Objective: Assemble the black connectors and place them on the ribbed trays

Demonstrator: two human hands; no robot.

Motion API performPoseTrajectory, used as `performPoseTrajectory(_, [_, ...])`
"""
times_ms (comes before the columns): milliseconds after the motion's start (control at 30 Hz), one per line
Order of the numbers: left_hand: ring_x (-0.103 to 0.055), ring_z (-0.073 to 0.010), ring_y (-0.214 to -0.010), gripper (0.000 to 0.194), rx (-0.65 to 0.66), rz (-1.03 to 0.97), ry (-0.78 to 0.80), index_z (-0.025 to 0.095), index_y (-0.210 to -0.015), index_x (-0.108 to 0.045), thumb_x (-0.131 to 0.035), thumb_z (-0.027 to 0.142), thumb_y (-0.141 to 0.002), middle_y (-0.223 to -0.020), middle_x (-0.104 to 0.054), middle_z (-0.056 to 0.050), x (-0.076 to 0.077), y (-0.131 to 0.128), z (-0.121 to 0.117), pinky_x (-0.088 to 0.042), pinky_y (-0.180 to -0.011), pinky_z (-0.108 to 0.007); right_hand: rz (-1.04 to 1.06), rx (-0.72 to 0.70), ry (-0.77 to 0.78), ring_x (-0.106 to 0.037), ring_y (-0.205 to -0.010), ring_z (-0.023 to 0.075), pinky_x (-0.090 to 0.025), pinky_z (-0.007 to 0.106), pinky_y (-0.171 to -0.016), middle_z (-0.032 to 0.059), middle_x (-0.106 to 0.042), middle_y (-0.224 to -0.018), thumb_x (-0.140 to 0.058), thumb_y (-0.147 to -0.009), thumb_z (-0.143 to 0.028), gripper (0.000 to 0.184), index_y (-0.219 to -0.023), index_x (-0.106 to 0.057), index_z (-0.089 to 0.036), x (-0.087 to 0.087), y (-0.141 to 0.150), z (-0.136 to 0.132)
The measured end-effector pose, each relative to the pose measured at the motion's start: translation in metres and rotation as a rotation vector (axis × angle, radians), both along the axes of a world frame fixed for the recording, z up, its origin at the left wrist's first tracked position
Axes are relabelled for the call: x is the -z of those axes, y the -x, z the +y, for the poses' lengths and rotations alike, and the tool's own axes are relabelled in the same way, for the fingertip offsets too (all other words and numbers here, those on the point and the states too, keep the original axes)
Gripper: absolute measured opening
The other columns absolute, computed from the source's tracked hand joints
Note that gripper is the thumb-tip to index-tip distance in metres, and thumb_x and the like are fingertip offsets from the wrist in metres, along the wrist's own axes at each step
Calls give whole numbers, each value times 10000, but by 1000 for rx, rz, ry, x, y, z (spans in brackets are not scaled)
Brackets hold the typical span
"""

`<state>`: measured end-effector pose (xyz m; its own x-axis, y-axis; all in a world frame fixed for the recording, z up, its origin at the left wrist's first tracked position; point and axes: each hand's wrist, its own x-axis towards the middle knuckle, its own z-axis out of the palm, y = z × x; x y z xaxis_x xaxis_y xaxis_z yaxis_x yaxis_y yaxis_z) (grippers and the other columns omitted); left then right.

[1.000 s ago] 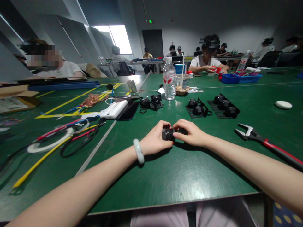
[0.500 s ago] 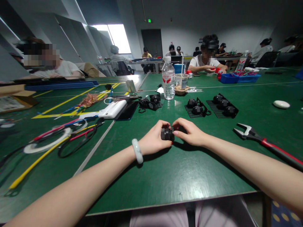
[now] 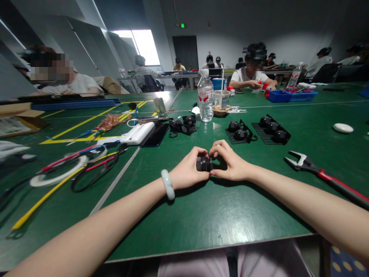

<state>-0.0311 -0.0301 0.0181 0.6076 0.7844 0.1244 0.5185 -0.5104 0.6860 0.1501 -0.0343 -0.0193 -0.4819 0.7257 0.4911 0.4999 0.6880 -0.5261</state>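
- Basically, step in hand looks like fitting or adjusting a collar by fingertip on the black cable gland (image 3: pixel 204 164); my read only, since fingers cover some of it.
- Gland's btwn both hands, just above or on the bench (image 3: pixel 184 215) (can't tell which), near the front edge.
- L hand (image 3: pixel 190 167): grip closed round the gland's L end, thumb below, fingers over the far side.
- R hand (image 3: pixel 232 165): grip half-curled in a loop, fingertips at top of the gland's R end, thumb at the bottom; can't tell if it's actually pinching.
- Next move, I'd judge, calls for a steady L hold and a light, even R-hand touch, keeping the collar square.
- Looks: matte black, prob. plastic, flat-sided at L, ringed ridges toward R, lying approx. sideways. Fine thread too small to make out.
- Nearby: two-gland bracket (image 3: pixel 240 132) & three-gland bracket (image 3: pixel 271 130) beyond R hand; adj. wrench (image 3: pixel 324 173) off to the R, untouched.
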Motion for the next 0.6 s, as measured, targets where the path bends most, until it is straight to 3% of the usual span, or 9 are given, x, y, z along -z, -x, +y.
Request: performPoseTrajectory(600, [-476, -174, -851, 450, 3, 2, -19, 161, -995, -401, -566, 226, -581, -943, -482, -32, 2, 0, 1, -400, -750, -312, 9, -12, 42, -454, -859, 167, -379, 358, -770, 38, -419, -928, -587, -670, -359, 363, -968, -447, -205, -3, -1, -1])
